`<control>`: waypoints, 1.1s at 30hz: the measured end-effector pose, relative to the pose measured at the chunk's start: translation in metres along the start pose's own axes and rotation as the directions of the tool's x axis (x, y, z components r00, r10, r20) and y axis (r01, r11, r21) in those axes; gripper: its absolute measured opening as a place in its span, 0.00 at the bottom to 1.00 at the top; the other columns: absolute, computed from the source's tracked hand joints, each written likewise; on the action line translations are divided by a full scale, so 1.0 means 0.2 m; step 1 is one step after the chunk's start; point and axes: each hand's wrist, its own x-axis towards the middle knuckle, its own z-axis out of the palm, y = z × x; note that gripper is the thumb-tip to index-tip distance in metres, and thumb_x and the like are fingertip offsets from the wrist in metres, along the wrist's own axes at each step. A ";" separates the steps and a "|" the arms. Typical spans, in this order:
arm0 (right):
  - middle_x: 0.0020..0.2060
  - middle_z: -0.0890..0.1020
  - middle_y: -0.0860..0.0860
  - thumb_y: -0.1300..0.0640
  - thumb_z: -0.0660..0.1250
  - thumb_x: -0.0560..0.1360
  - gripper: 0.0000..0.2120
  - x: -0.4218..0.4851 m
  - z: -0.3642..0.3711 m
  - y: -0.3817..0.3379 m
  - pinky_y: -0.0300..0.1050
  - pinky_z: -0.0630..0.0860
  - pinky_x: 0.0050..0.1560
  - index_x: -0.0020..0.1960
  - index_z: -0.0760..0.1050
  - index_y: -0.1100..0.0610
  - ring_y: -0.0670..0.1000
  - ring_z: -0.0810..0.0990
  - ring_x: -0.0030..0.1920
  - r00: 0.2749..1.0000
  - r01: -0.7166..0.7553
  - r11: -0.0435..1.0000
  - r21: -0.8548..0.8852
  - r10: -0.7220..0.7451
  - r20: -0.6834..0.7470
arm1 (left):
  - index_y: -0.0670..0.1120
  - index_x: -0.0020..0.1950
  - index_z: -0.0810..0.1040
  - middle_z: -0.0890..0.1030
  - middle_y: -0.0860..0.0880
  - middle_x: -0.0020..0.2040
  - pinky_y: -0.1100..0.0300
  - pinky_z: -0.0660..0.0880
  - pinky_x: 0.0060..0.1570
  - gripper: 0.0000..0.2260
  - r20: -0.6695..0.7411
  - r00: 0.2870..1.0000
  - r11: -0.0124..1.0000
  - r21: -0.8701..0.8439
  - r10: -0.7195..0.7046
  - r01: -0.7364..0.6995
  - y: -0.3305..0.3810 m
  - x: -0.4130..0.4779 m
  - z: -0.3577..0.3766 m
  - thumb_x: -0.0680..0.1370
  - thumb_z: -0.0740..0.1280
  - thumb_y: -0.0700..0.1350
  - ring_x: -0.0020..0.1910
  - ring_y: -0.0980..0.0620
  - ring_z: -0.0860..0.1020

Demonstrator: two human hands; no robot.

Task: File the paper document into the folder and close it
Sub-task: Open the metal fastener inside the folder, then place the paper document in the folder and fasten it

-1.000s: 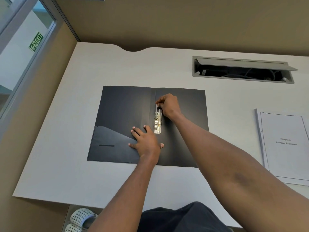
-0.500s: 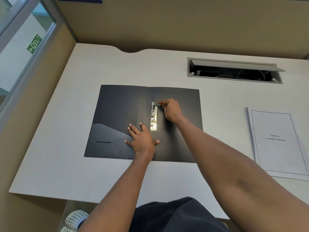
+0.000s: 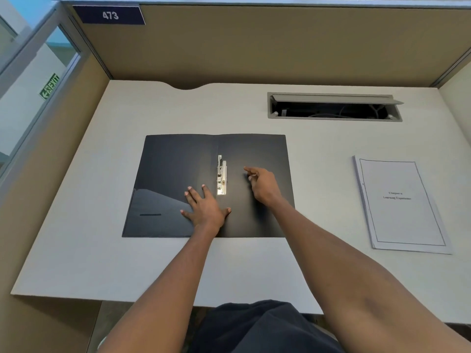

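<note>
A black folder [image 3: 175,169] lies open and flat in the middle of the white desk. A metal clip fastener [image 3: 221,175] runs along its spine, with its lever raised. My left hand [image 3: 205,207] presses flat on the folder just below and left of the fastener, fingers spread. My right hand [image 3: 262,184] hovers over the folder's right half, a little right of the fastener, fingers loosely apart and holding nothing. The paper document [image 3: 401,203], a white stapled stack with a printed title page, lies on the desk to the right, apart from the folder.
An open grey cable hatch [image 3: 334,107] is set into the white desk [image 3: 102,250] behind the folder. Tan partition walls close the back and both sides. A glass panel with a green exit sign [image 3: 49,86] is at the left.
My right hand has let go of the fastener and moved right, off it. The fastener's lever now stands up. My left hand stays pressed on the folder. The camera has tilted up.
</note>
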 end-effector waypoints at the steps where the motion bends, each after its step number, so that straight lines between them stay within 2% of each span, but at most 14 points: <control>1: 0.66 0.81 0.55 0.64 0.60 0.83 0.18 -0.02 -0.02 0.02 0.43 0.71 0.72 0.70 0.77 0.58 0.54 0.79 0.67 1.000 -0.001 1.000 0.005 0.001 -0.005 | 0.48 0.84 0.47 0.41 0.39 0.84 0.30 0.52 0.76 0.50 -0.011 1.000 1.000 0.001 -0.002 0.002 0.00 -0.01 0.00 0.74 0.74 0.61 0.84 0.38 0.41; 5: 0.66 0.81 0.55 0.63 0.62 0.82 0.18 -0.09 -0.11 0.10 0.42 0.71 0.71 0.70 0.77 0.57 0.54 0.79 0.67 0.999 -0.027 0.999 0.041 0.028 -0.029 | 0.45 0.84 0.50 0.46 0.38 0.84 0.33 0.51 0.78 0.45 -0.083 0.996 0.999 0.033 0.021 -0.018 0.02 -0.05 0.04 0.77 0.72 0.58 0.84 0.38 0.45; 9: 0.65 0.82 0.54 0.62 0.64 0.81 0.19 -0.14 -0.26 0.22 0.40 0.71 0.67 0.71 0.76 0.55 0.52 0.80 0.65 0.996 -0.054 0.996 0.065 0.059 -0.069 | 0.44 0.83 0.56 0.52 0.37 0.84 0.35 0.52 0.79 0.38 -0.260 0.961 0.996 0.036 0.093 -0.087 0.13 -0.11 0.09 0.78 0.71 0.52 0.84 0.39 0.50; 14: 0.64 0.81 0.52 0.59 0.65 0.81 0.19 -0.21 -0.52 0.40 0.49 0.76 0.65 0.72 0.74 0.54 0.53 0.81 0.59 0.989 -0.055 0.995 0.089 0.066 -0.135 | 0.43 0.82 0.59 0.58 0.38 0.82 0.41 0.58 0.79 0.34 -0.365 0.911 0.973 -0.049 0.192 -0.224 0.41 -0.22 0.18 0.79 0.69 0.46 0.82 0.38 0.58; 18: 0.63 0.80 0.52 0.58 0.65 0.81 0.19 -0.27 -0.76 0.58 0.50 0.77 0.63 0.72 0.74 0.54 0.53 0.80 0.59 0.977 -0.064 0.993 0.097 0.082 -0.197 | 0.41 0.82 0.59 0.64 0.40 0.80 0.47 0.66 0.75 0.32 -0.331 0.906 0.939 -0.125 0.264 -0.320 0.71 -0.33 0.28 0.80 0.67 0.45 0.78 0.40 0.64; 22: 0.62 0.80 0.52 0.59 0.66 0.81 0.19 -0.33 -1.01 0.75 0.49 0.76 0.63 0.72 0.74 0.55 0.53 0.80 0.59 0.957 -0.099 0.988 0.117 0.127 -0.261 | 0.40 0.81 0.59 0.68 0.42 0.75 0.46 0.70 0.71 0.30 -0.236 0.919 0.893 -0.255 0.314 -0.371 0.98 -0.46 0.42 0.82 0.64 0.46 0.74 0.42 0.67; 27: 0.62 0.80 0.53 0.58 0.66 0.81 0.20 -0.40 -1.34 1.04 0.51 0.77 0.63 0.72 0.73 0.57 0.53 0.79 0.60 0.920 -0.168 0.981 0.101 0.193 -0.342 | 0.41 0.81 0.61 0.65 0.43 0.78 0.48 0.70 0.72 0.27 -0.117 0.924 0.892 -0.242 0.364 -0.382 1.32 -0.62 0.61 0.83 0.61 0.47 0.76 0.44 0.65; 30: 0.63 0.80 0.53 0.57 0.67 0.81 0.19 -0.44 -1.48 1.18 0.49 0.76 0.63 0.71 0.73 0.57 0.53 0.79 0.61 0.894 -0.207 0.973 0.100 0.230 -0.385 | 0.40 0.79 0.63 0.67 0.44 0.75 0.48 0.70 0.71 0.25 -0.065 0.923 0.894 -0.232 0.379 -0.384 1.48 -0.69 0.70 0.83 0.61 0.47 0.75 0.44 0.67; 33: 0.64 0.77 0.54 0.56 0.66 0.81 0.19 -0.47 -1.59 1.30 0.52 0.74 0.66 0.71 0.73 0.57 0.55 0.75 0.67 0.875 -0.254 0.966 0.057 0.254 -0.411 | 0.40 0.75 0.67 0.69 0.43 0.72 0.49 0.72 0.66 0.22 -0.039 0.934 0.904 -0.239 0.356 -0.354 1.60 -0.74 0.77 0.83 0.61 0.46 0.72 0.44 0.69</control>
